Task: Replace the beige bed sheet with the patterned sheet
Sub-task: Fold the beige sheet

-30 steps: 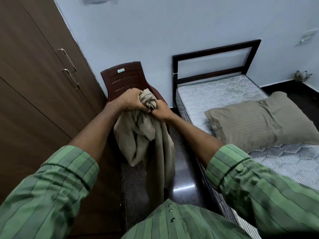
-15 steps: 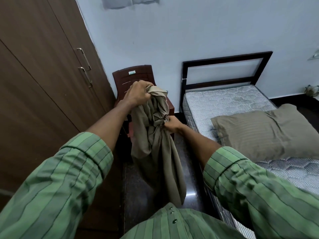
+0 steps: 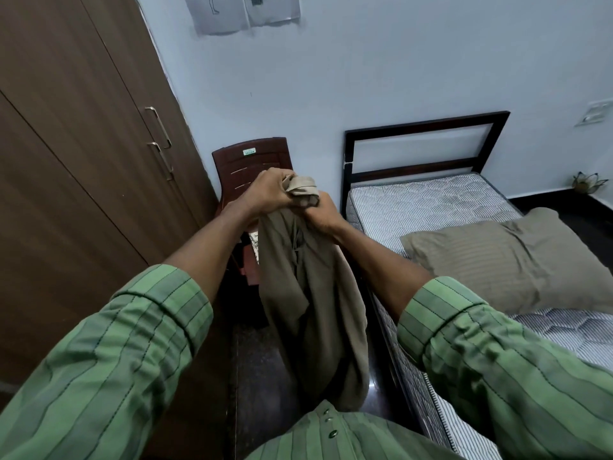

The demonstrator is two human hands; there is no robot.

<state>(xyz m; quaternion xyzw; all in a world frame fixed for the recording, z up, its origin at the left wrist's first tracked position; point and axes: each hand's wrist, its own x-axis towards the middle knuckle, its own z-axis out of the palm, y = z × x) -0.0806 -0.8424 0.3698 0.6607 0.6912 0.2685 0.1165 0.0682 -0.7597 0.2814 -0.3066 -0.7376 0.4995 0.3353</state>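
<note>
Filling the left third of the frame, a brown wooden wardrobe (image 3: 76, 167) is seen with two metal door handles (image 3: 160, 141) near its right edge. A pale blue wall (image 3: 365, 68) takes up the upper centre and right, with grey paper sheets (image 3: 243, 11) stuck at the top edge. At the right of the frame a bed (image 3: 428, 207) is set with its dark headboard frame (image 3: 424, 126) against the wall; its striped, quilted mattress is left bare. A beige pillow (image 3: 517, 260) is laid across the mattress at the middle right. Green striped sleeves (image 3: 109, 360) are spread across the lower frame.

The beige bed sheet (image 3: 315, 293) is held bunched in the centre of the frame, off the bed, and is left hanging down toward the dark floor (image 3: 258, 360) between wardrobe and bed. Behind it a dark red plastic chair (image 3: 252, 164) is placed against the wall, with a small piece of patterned fabric (image 3: 254, 242) glimpsed on its seat just left of the sheet; whether this is the patterned sheet cannot be told.

The left hand (image 3: 272, 190) is clamped on the top of the bunched sheet, fingers curled round it. The right hand (image 3: 320, 210) is closed on the same bunch just below and to the right, touching the left.
</note>
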